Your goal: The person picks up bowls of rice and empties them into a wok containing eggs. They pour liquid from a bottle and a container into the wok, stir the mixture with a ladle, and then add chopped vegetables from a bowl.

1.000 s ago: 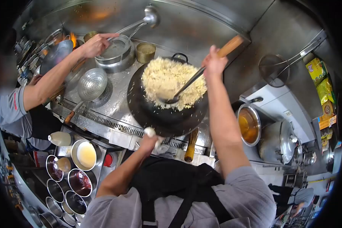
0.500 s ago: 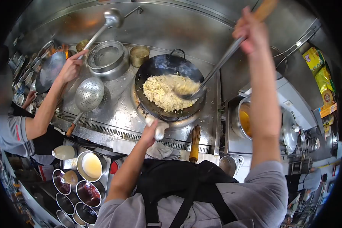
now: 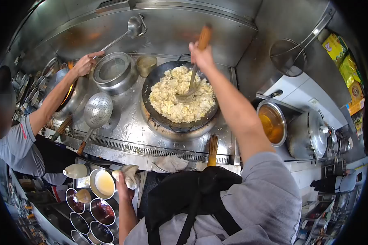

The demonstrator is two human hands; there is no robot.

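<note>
Brushed steel makes the wall (image 3: 221, 45) behind the stove, dull grey and with soft, long reflections. Below it lies a flat metal counter (image 3: 124, 124), wet and shiny in many places. On this counter, over a round burner ring (image 3: 163, 132), sits the wok (image 3: 154, 79), which is round and of black metal. Inside the wok is the rice (image 3: 165, 100), pale yellow, loose and lumpy, heaped so that it covers most of the bottom.

The person's right hand (image 3: 202, 56) is above the far part of the wok. Its fingers are closed around the handle of a ladle (image 3: 193, 76), of brown wood at the top and of metal below. This handle stands steeply, and the lower end is down in the rice. The right arm is stretched forward, slanting to the left, almost straight.

The left hand (image 3: 123, 190) is low and well apart from the wok, near a metal bowl (image 3: 93, 183) of yellow liquid. It is folded around a white cloth (image 3: 131, 176), soft and crumpled; how strongly it presses, I cannot tell. A second cloth (image 3: 171, 164) lies wrinkled at the counter's front edge, and to its right is a brush (image 3: 213, 149) with thin, stiff bristles. Further left, a co-worker's hand (image 3: 85, 65) grips a long steel scoop (image 3: 134, 27).
</note>
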